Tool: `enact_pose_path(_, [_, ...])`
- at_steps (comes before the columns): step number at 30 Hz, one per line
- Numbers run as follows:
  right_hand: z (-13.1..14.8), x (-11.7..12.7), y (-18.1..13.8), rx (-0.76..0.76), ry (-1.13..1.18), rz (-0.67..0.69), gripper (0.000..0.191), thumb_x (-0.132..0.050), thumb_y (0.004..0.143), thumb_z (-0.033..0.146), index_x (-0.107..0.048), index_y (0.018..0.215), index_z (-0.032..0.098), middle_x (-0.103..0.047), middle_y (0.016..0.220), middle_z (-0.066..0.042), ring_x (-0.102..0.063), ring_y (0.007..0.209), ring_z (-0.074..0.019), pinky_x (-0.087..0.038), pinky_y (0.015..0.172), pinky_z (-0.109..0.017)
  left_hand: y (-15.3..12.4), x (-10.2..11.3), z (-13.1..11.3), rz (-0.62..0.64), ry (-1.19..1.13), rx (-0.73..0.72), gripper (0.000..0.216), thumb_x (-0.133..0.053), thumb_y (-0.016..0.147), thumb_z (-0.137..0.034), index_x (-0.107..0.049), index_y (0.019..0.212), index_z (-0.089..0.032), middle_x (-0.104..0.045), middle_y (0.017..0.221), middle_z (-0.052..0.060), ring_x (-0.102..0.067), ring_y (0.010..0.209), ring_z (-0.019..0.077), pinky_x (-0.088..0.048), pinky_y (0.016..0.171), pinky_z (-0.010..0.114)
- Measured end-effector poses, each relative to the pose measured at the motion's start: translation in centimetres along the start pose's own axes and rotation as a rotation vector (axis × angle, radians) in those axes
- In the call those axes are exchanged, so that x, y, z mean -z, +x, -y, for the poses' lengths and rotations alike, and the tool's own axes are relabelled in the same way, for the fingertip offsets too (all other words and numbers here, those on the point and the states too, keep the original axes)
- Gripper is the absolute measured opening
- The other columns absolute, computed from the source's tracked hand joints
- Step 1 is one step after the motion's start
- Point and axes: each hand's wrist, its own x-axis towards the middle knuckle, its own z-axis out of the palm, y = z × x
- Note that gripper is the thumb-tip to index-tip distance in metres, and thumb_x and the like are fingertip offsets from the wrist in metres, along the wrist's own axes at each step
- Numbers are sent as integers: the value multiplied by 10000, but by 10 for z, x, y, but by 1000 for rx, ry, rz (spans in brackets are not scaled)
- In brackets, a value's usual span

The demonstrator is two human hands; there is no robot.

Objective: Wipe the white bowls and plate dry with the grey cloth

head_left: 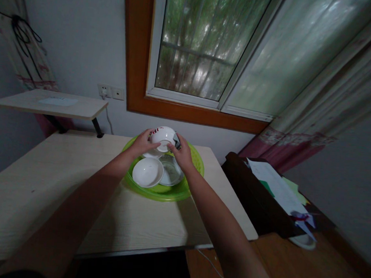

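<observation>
A white bowl with red marks (pixel 163 137) is tilted on its side above a lime-green basin (pixel 164 192) on the pale wooden table (pixel 70 189). My left hand (pixel 142 142) grips the bowl's left rim. My right hand (pixel 180 152) presses a small grey cloth or sponge (pixel 176 141) against the bowl's right side. Inside the basin lie a white bowl (pixel 148 172) at the front left and a clear glass dish (pixel 172 171) to its right. Another white dish (pixel 153 154) shows partly under the held bowl.
A small side shelf (pixel 48 103) juts from the left wall above the table's back corner. A wall socket (pixel 104 91) sits below the window (pixel 193 49). At right stands a dark cabinet (pixel 264 202) with papers (pixel 275 181) on top. Curtains (pixel 334 104) hang at right.
</observation>
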Motion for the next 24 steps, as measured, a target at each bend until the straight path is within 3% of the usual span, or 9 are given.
enact_pose_path(4, [4, 1, -1, 113, -55, 33, 585, -627, 968, 408, -523, 1502, 193, -539, 1546, -152, -504, 1437, -278, -385, 1227, -488, 1, 1, 1, -21, 27, -31, 729, -842, 678, -393, -566, 1316, -172, -674, 1289, 165, -693, 1090, 273, -579, 910, 408])
enact_pose_path(8, [11, 3, -3, 251, -135, 80, 542, -487, 998, 216, -480, 1540, 219, -466, 1614, -108, -430, 1502, -237, -327, 1272, -492, 3, 1, 5, -53, 83, -86, 712, -841, 676, -397, -574, 1301, -182, -657, 1300, 154, -679, 1098, 267, -570, 932, 409])
enact_pose_path(15, [24, -1, -3, 398, -194, 180, 576, -421, 991, 113, -493, 1536, 285, -500, 1594, -49, -355, 1550, -201, -311, 1292, -495, -2, 0, -10, -28, 167, -168, 643, -824, 658, -261, -598, 1258, -213, -642, 1278, 113, -644, 1126, 248, -553, 961, 379])
enact_pose_path(20, [31, -2, -4, 426, -201, 193, 555, -420, 997, 115, -515, 1519, 280, -535, 1564, -50, -371, 1540, -195, -319, 1292, -481, -5, 0, -21, 25, 273, -270, 642, -835, 614, -213, -611, 1216, -200, -644, 1222, 98, -613, 1164, 281, -517, 1031, 413])
enact_pose_path(24, [29, 1, -3, 342, -192, 113, 586, -432, 949, 92, -525, 1509, 240, -532, 1563, -74, -423, 1504, -215, -330, 1282, -485, -5, -1, -19, 54, 304, -270, 648, -837, 651, -256, -591, 1249, -210, -631, 1246, 99, -606, 1169, 286, -520, 1018, 411])
